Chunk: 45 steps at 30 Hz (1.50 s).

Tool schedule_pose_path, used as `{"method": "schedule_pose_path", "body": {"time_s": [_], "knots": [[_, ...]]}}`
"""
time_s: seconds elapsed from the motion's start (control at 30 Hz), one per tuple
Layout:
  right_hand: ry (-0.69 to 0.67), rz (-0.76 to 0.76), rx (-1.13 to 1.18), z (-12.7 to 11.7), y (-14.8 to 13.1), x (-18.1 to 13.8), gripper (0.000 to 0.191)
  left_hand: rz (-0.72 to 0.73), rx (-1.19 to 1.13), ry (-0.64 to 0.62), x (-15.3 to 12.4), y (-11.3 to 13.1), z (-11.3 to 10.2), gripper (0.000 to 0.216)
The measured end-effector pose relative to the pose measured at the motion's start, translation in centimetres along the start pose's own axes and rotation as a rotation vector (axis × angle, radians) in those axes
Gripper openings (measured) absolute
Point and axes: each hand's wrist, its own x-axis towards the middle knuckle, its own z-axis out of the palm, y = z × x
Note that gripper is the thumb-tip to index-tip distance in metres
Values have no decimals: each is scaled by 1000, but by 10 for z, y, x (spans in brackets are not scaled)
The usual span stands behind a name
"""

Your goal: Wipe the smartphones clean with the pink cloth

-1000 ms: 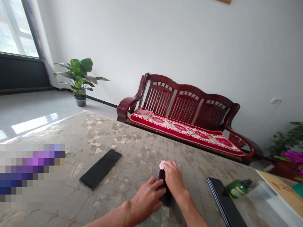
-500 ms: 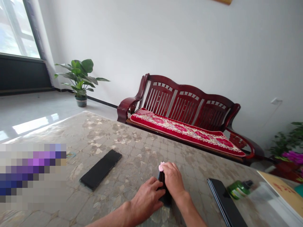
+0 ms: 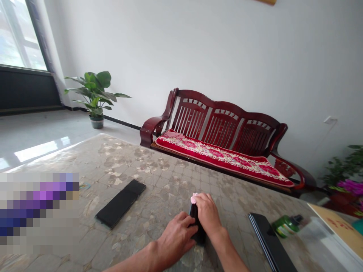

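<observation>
A black phone [image 3: 198, 234] lies on the patterned table [image 3: 159, 181] between my two hands, mostly covered by them. My left hand [image 3: 174, 241] grips its left edge with curled fingers. My right hand [image 3: 208, 214] presses down on the phone's top and pinches a small pink cloth [image 3: 194, 198] that sticks out at the fingertips.
Another black phone [image 3: 120, 203] lies flat to the left. A dark slab [image 3: 270, 245] and a green bottle [image 3: 286, 224] on its side lie to the right, near a wooden board [image 3: 337, 228]. Behind the table stands a red wooden bench [image 3: 221, 139]. A blurred patch covers the left edge.
My right hand with the pink cloth has shifted slightly back and forth over the phone. My left hand has stayed in place.
</observation>
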Motion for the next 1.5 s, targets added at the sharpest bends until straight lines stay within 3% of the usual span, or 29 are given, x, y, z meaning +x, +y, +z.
{"method": "schedule_pose_path", "body": {"time_s": [0.2, 0.5, 0.73, 1.0, 1.3, 1.5], "knots": [[-60, -66, 40, -15, -5, -36, 28, 4, 17, -7, 2, 0, 2, 15], [38, 6, -73, -5, 16, -4, 33, -20, 42, -2, 1, 0, 4, 17], [11, -83, -25, -13, 9, -48, 33, -23, 39, 6, 2, 1, 3, 15], [26, 31, -130, -10, 27, -8, 32, -16, 34, 2, 1, -1, 5, 16], [4, -51, -33, -15, 15, -53, 33, -4, 66, 0, 4, 1, 3, 12], [40, -7, -68, -11, 24, -22, 33, -8, 54, -4, 3, -1, 5, 15]]}}
